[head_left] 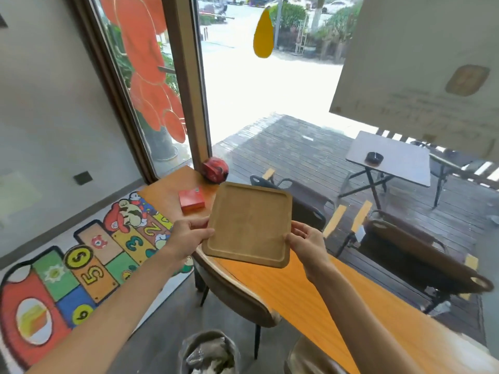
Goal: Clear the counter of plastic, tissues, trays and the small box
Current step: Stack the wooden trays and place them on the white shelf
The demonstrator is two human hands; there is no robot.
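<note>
A square wooden tray with a raised rim is held up above the orange counter, tilted toward me. My left hand grips its left edge and my right hand grips its right lower corner. The tray is empty. Behind it on the counter lies a small red box. A red rounded object sits at the counter's far end by the window.
A bin lined with plastic and holding crumpled tissue stands on the floor below me. A brown chair is tucked at the counter's near side. A colourful number mat covers the floor at left. Glass fronts the counter.
</note>
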